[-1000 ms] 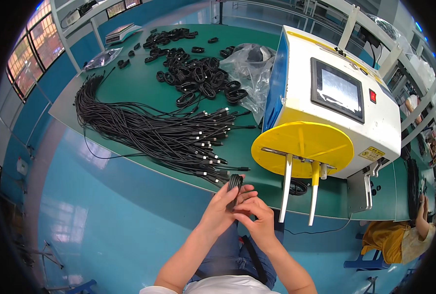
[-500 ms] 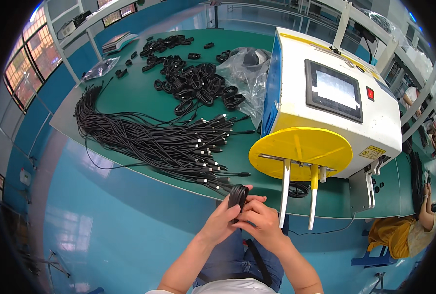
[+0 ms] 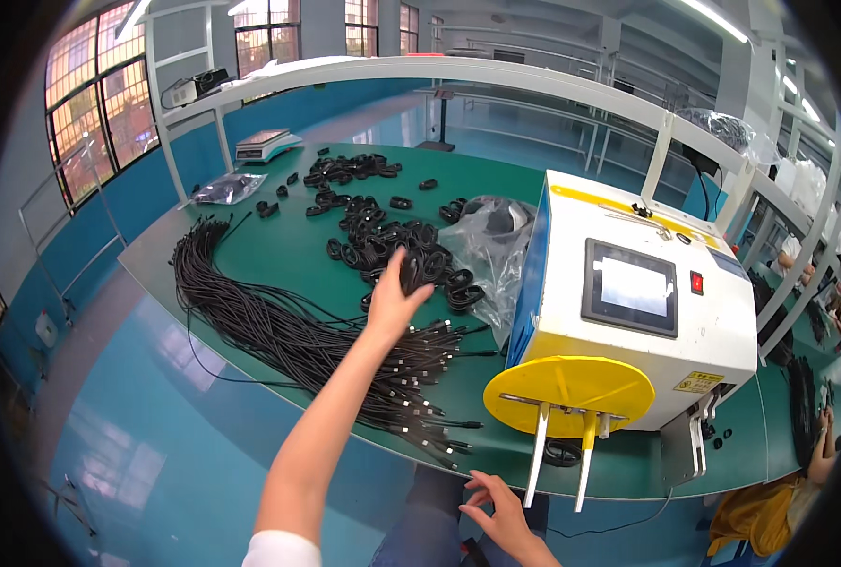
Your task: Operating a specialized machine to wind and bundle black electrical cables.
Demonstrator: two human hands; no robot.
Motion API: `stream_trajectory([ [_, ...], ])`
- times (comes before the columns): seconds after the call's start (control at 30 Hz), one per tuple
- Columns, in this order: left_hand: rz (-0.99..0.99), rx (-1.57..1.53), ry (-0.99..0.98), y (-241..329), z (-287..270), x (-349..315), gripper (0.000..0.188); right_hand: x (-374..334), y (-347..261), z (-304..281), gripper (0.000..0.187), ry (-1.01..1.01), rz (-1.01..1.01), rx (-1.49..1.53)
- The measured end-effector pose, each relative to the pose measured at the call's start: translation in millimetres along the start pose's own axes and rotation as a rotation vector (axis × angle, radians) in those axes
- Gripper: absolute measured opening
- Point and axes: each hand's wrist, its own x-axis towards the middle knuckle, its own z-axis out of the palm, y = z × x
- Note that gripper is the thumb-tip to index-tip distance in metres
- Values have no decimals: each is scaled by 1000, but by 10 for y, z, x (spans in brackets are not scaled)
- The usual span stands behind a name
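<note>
Reaching toward twelve o'clock, the left hand [image 3: 392, 300] spreads its fingers wide over the pile of coiled black cables [image 3: 392, 253] on the green table [image 3: 279, 250]; the right hand [image 3: 498, 510], at six o'clock, hangs loosely open, holding nothing

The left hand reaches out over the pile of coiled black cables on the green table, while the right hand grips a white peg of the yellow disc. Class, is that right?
Not quite. In the head view the right hand is open, below the table edge, gripping nothing; the white peg is only nearby. The left hand does reach over the coiled black cables on the green table.
</note>
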Motion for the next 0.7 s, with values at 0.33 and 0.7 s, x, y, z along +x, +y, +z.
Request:
stream_trajectory([
  [0.33, 68, 123, -165, 220, -341, -775, 11, 62, 291, -67, 51, 91, 136, 129],
  [0.7, 68, 336, -210, -382, -672, -967, 12, 57, 201, 4, 45, 113, 177, 104],
])
